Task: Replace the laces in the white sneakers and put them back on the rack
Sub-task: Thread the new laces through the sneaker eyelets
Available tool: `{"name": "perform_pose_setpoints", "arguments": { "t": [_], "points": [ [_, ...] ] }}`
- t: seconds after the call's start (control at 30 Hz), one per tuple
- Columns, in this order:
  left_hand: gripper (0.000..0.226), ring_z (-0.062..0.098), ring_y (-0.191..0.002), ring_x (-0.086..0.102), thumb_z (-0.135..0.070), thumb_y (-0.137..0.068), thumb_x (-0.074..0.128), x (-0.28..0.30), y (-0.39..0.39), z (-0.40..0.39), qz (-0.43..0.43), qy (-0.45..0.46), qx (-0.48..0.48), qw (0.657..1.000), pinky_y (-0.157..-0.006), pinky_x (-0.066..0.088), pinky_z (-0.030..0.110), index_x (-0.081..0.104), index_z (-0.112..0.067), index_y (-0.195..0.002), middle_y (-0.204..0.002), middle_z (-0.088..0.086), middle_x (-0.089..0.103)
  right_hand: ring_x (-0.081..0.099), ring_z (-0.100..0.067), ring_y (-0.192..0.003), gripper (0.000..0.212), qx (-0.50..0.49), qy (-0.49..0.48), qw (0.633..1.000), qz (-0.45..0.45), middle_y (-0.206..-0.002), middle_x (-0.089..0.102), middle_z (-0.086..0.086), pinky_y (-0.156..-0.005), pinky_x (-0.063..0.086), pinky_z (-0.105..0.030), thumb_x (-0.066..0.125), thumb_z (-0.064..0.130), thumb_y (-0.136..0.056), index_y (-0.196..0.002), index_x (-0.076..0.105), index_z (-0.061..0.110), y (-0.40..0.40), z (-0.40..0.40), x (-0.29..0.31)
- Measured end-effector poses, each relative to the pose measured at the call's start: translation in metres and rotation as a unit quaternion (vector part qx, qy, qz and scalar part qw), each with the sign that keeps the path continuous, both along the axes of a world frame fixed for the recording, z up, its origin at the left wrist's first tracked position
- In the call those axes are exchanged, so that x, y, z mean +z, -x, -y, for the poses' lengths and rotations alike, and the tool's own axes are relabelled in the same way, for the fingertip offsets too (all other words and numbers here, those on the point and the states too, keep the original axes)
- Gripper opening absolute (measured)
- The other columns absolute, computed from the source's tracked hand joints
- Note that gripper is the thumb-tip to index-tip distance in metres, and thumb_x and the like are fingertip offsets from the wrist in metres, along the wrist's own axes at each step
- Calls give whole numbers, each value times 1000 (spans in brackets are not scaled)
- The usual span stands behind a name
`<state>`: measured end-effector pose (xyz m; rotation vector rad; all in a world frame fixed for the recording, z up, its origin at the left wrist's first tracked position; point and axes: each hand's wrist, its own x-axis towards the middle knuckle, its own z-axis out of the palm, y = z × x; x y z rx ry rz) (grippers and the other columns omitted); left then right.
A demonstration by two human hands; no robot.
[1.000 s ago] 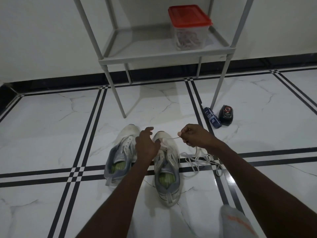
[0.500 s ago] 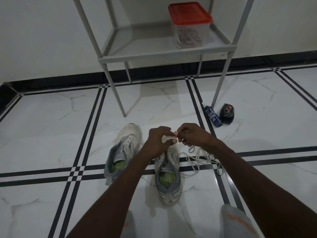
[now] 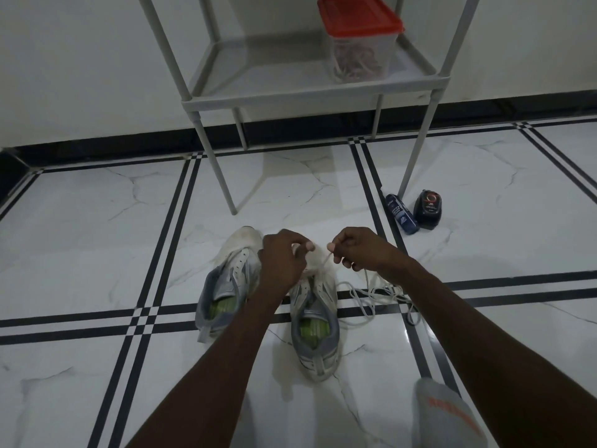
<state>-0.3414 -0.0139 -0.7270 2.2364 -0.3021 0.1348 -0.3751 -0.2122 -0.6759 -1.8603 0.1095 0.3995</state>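
Two white and grey sneakers stand side by side on the floor, toes toward the rack. The left sneaker has bare eyelets. My left hand hovers over the front of the right sneaker, fingertips pinched on a bit of white lace. My right hand pinches the same lace near its end, and the strand runs down to the shoe's front eyelets. The rest of the lace lies in loose loops on the floor to the right of that shoe.
A grey rack stands against the wall, with a red-lidded clear container of laces on its shelf. A blue bottle and a black item lie by the rack's right leg. My grey-socked foot is at the bottom right.
My hands met over the right sneaker's toe half a second ago and have now drawn apart, with a short stretch of lace between right hand and shoe.
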Motion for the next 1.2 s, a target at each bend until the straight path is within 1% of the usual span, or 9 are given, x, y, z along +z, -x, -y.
{"name": "perform_pose_setpoints", "arguments": {
  "t": [0.07,0.17,0.27,0.3,0.4,0.57,0.7,0.97,1.2],
  "points": [
    [7,20,-102,63,-40,-88,68,-1,-4,-9,-1,-19,42,999,-90,50,47,73,-35,-88,-101,-12,72,54,-12,-59,19,-8,-3,1000,-1,-78,73,-5,-53,40,-24,67,27,-93,-93,60,9,2,2,-2],
    [33,14,-112,61,-51,-82,67,2,7,-4,-86,21,-93,992,-98,47,36,72,-34,-110,-114,-9,70,54,-12,-60,19,-10,-9,1000,-3,-79,73,-6,-53,40,-24,67,27,-94,-94,61,9,3,2,-1],
    [3,1,-98,63,-25,-88,73,5,17,7,-97,62,-116,987,-88,47,24,75,-27,-89,-97,-11,72,55,-13,-62,20,-9,-9,1000,-4,-80,73,-7,-55,40,-26,67,27,-94,-95,61,8,2,-1,-1],
    [8,1,-94,63,-19,-90,72,3,17,7,-78,57,-90,991,-85,47,23,75,-24,-84,-92,-11,72,55,-13,-62,19,-7,-9,1000,-4,-81,73,-7,-56,41,-26,67,27,-94,-94,61,8,2,-2,-1],
    [10,9,-95,63,-22,-93,68,1,10,-3,-82,36,-41,995,-89,50,33,76,-17,-91,-96,-7,71,56,-13,-63,20,6,-10,1000,-7,-84,75,-8,-57,41,-26,67,26,-93,-96,61,7,3,-4,2],
    [18,9,-95,70,-24,-95,69,12,17,0,-170,90,-170,966,-86,55,22,75,-13,-108,-104,-2,74,57,-14,-64,24,-13,-9,1000,-4,-84,75,-11,-58,41,-27,68,25,-92,-99,62,3,0,-5,2],
    [9,5,-74,70,-20,-92,72,7,15,0,-110,81,-63,989,-73,54,21,78,-16,-87,-80,-4,76,57,-13,-62,18,-8,-9,1000,-2,-84,76,-9,-58,41,-28,67,22,-93,-97,61,6,1,-6,4],
    [26,8,-76,71,-49,-78,68,0,2,-22,-116,20,67,991,-78,58,36,80,-28,-84,-76,-12,75,69,-23,-80,24,141,-39,989,-27,-97,76,-12,-71,50,-33,65,22,-96,-107,62,1,6,-19,26],
    [14,8,-76,71,-35,-84,76,-3,5,-32,-104,13,105,989,-79,59,37,82,-23,-87,-79,-7,77,70,-24,-97,24,230,-54,969,-76,-113,73,-9,-77,53,-30,61,11,-97,-119,63,3,1,-18,30]
  ]
}}
